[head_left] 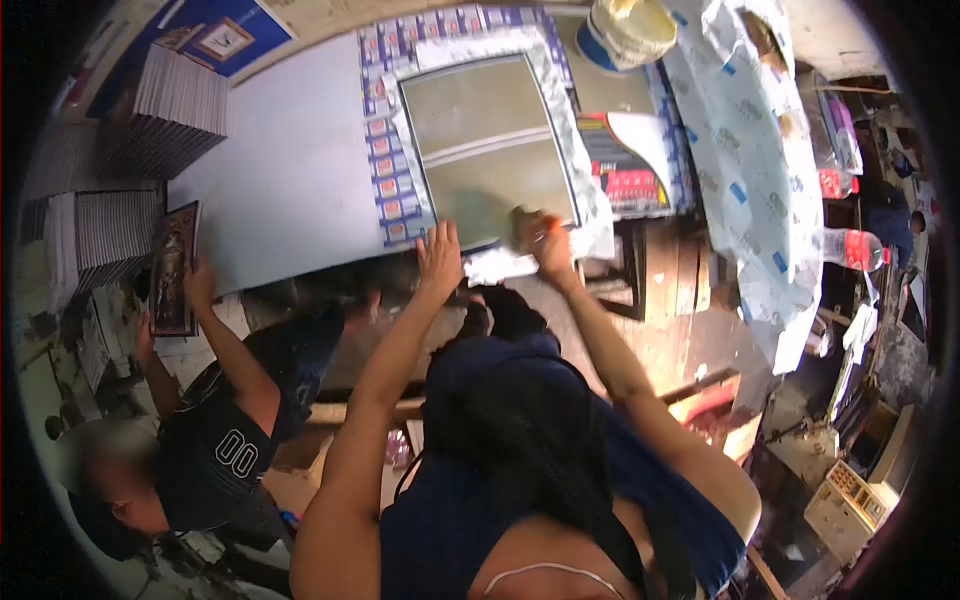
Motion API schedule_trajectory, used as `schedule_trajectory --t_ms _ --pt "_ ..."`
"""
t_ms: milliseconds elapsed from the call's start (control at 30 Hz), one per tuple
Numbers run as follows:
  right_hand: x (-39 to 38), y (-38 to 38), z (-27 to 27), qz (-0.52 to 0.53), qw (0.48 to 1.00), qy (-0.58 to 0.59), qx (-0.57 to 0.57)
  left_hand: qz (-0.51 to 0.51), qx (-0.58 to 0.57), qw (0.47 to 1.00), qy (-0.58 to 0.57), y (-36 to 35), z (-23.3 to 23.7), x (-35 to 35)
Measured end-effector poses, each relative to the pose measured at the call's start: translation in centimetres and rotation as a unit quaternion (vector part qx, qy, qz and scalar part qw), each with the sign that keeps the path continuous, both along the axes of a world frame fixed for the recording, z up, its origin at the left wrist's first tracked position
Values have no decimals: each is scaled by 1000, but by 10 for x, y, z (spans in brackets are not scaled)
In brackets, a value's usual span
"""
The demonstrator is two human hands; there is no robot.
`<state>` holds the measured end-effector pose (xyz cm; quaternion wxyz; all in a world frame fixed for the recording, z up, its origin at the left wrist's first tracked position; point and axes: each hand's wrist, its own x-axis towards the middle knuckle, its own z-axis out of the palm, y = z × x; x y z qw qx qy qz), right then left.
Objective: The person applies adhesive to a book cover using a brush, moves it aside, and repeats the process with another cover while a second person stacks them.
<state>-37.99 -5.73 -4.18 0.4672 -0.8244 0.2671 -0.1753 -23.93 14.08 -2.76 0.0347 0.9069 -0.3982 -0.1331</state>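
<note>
A flat rectangular panel with a dark edge and a shiny grey-tan surface lies on the table, a pale band across its middle. My left hand rests with its fingers stretched out at the panel's near left corner. My right hand is closed around a small orange-and-dark tool at the near right part of the panel. The hand and motion blur hide the tool's exact kind. Beneath the panel are crumpled whitish wrapping and printed blue-and-white paper.
A person at left holds a framed picture beside stacks of thin panels. The white tabletop extends leftward. At back right stands a bucket; further right are a patterned plastic-covered surface and a bottle.
</note>
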Motion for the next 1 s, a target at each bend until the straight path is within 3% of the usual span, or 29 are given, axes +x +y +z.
schedule_trajectory --t_ms 33,67,100,167,233,300,367,467,500,533,567,600,633,700,767,800,833,900,933,1000 --pt "-29 -19 -16 -19 999 30 -18 -12 -3 1000 -11 11 -6 -7" --pt "-22 -21 51 -81 989 102 -66 -23 -13 999 -27 15 -14 -5" --pt "-30 -29 71 -127 978 97 -131 -33 -35 997 -55 9 -18 4" --pt "-32 -35 82 -168 966 126 -151 -30 -62 997 -40 8 -15 6" --pt "-14 -10 105 -137 990 24 14 -25 -75 997 -3 8 -5 8" --pt "5 28 76 -111 993 25 10 -24 -80 996 9 10 -1 8" --pt "24 59 9 -32 996 -14 -82 -25 -84 996 26 7 8 9" --pt "14 39 13 13 993 78 -85 -27 -49 998 6 6 0 8" --pt "-6 26 26 -87 993 72 -35 -25 -42 999 -1 4 -3 9" --pt "-28 3 4 -133 980 77 -129 -27 -26 999 4 2 3 8" --pt "-43 -22 16 -153 968 124 -155 -29 -28 999 1 2 2 8" --pt "-51 -43 38 -226 927 255 -160 -30 -30 999 -3 3 1 8" --pt "-64 -61 45 -242 945 166 -146 -30 -32 999 -7 2 1 8" --pt "-72 -83 56 -253 934 184 -172 -30 -40 999 -6 -1 3 9" --pt "-51 -65 70 -272 945 42 -178 -29 -39 999 -2 1 4 8" --pt "-34 -53 83 -207 974 -6 -87 -37 -48 998 -11 3 -2 8" --pt "-9 -28 101 -194 977 -27 -82 -37 -40 999 -3 3 0 8" --pt "27 12 65 -160 983 -62 -61 -38 -19 999 10 2 10 8" --pt "46 34 61 -143 986 -38 79 -36 -23 999 14 3 10 8" --pt "69 45 38 -56 996 -59 -48 -32 -33 999 20 3 8 9"
